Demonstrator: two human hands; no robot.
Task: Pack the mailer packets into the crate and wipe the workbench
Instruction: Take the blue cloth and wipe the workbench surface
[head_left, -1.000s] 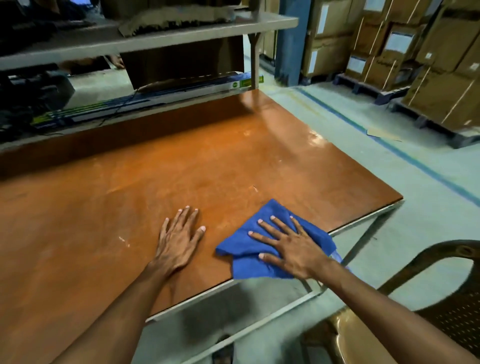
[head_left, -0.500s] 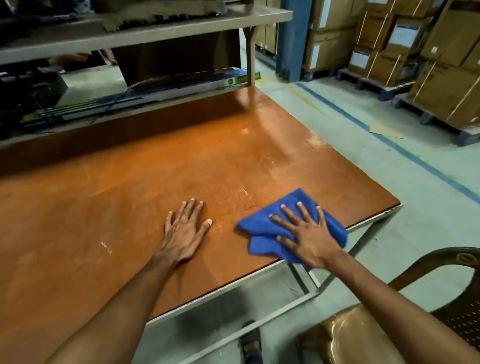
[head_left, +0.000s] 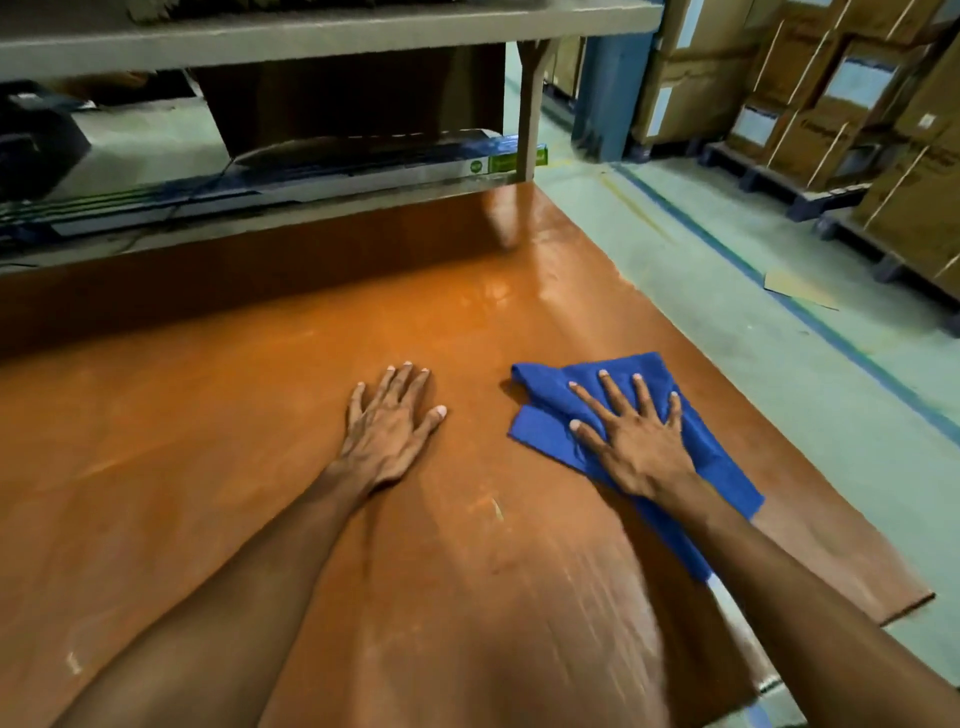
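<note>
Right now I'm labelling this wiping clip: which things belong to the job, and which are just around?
Job: blue cloth under the flat right hand; orange workbench; left hand braced on it.

Around: stacked cardboard boxes; long flat boxes on the shelf.

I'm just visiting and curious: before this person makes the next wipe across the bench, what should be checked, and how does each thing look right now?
1. Cloth under the wiping hand: ok. The right hand lies flat, fingers spread, on the blue cloth.
2. Cloth lying flat: not ok. Its far left corner is folded over.
3. Bracing hand: ok. The left hand rests palm down on the bare workbench, apart from the cloth.
4. Path ahead: ok. Nothing lies on the orange top between the cloth and the shelf.
5. Small pale marks near the front of the bench: not ok, still there.
6. Mailer packets in the crate: cannot tell, neither is in view.
</note>
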